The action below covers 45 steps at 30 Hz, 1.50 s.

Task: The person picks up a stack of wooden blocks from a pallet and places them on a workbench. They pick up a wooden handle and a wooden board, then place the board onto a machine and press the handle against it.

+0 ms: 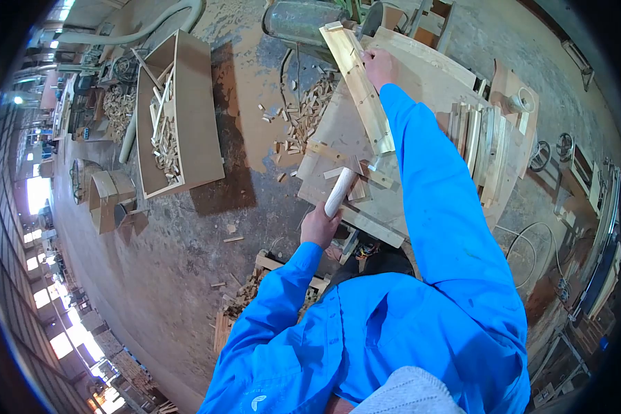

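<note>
My left hand, near the front edge of the wooden worktop, is closed around a pale wooden piece with a rounded end that points away from me. Further off, my right hand has its fingers curled at the edge of a long wooden board, near its far end. Several dark spots dot that board, which lies across the worktop. A narrow wooden strip and short wood pieces sit between the left hand and the board's near end.
Several curved wooden strips are stacked on the right of the worktop. To the left, a large wooden box holds offcuts. Loose wood blocks lie on the floor. A hose runs at the far left. Cables lie at right.
</note>
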{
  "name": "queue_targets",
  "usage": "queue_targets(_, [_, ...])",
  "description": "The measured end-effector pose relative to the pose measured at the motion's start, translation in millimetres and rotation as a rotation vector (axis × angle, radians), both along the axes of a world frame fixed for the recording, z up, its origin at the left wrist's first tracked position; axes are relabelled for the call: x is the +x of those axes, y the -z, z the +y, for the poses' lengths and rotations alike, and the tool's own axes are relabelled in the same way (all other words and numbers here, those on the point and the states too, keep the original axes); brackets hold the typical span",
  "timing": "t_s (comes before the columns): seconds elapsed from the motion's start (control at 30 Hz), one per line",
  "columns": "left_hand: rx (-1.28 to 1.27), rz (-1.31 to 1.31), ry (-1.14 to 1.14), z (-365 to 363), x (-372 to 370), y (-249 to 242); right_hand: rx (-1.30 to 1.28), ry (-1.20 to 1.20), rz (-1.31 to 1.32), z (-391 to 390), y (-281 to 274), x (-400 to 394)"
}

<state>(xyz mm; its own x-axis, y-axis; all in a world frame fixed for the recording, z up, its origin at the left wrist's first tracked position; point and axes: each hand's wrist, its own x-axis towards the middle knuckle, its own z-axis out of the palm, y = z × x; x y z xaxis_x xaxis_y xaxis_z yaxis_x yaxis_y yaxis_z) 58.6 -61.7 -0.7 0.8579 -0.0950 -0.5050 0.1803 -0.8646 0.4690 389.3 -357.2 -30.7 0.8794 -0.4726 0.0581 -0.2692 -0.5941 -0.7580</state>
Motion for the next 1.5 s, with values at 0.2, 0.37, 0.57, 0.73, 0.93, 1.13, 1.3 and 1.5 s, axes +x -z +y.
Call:
queue_targets(0.2, [-0.055, -0.066, 0.014, -15.0, 16.4, 3.3, 0.027, -0.011, -0.045, -18.4, -5.6, 15.2])
queue_targets(0.37, [-0.036, -0.053, 0.013, -24.7, 22.1, -2.0, -0.110, -0.071, -0.024, -30.7, 1.7, 15.1])
queue_targets(0.57, [-0.115, -0.101, 0.069, 1.4, -8.1, 37.8, 0.217, 0.019, -0.092, -24.4, 9.7, -70.5])
queue_targets(0.73, [-0.137, -0.064, -0.050, -2.0, -1.1, -6.0, 0.744, 0.653, -0.477, -17.7, -52.6, -148.6])
queue_targets(0.93, [-0.120, -0.016, 0.011, 20.5, -19.2, -9.4, 0.303, -0.212, -0.364, 138.4, -200.2, -98.3])
queue_targets(1.13, [-0.137, -0.054, 0.035, 43.5, -44.8, 4.9, 0.525, -0.724, -0.434, 224.0, -220.1, -121.5])
queue_targets(1.3, [-0.068, 0.009, 0.016, 58.0, -53.1, -1.8, 0.608, -0.512, -0.213, 191.0, -112.7, -238.6])
queue_targets(1.5, [-0.059, -0.107, 0.025, 64.2, -65.1, 4.8, 0.018, -0.187, -0.162, 80.6, -133.4, -385.7])
